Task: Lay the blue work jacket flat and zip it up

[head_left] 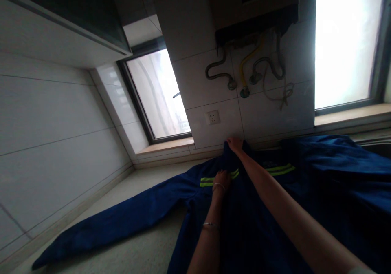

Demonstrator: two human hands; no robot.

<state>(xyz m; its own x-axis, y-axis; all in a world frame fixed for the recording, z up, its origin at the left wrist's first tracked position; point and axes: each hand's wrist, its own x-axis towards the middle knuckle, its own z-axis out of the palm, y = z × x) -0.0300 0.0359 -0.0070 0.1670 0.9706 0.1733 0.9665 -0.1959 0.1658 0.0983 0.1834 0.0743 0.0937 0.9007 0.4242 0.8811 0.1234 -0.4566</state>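
A dark blue jacket [122, 221] with yellow-green stripes lies spread over the countertop, one sleeve stretched out to the left. At the collar, my right hand [235, 144] is closed on the cloth near the wall. Lower down, my left hand [222, 179], with a bracelet at the wrist, rests on the chest beside a stripe. Its fingers are curled into the fabric, and their tips are partly hidden. The right side of the jacket lies bunched in folds, and much of its lower front is in deep shadow.
The pale countertop [146, 241] meets a tiled wall with a power socket [213, 117]. Above hangs a water heater [253, 9] with hoses and a yellow pipe [244, 68]. Windows stand at left [159, 94] and right [345, 41]. A cabinet [67, 17] overhangs the upper left.
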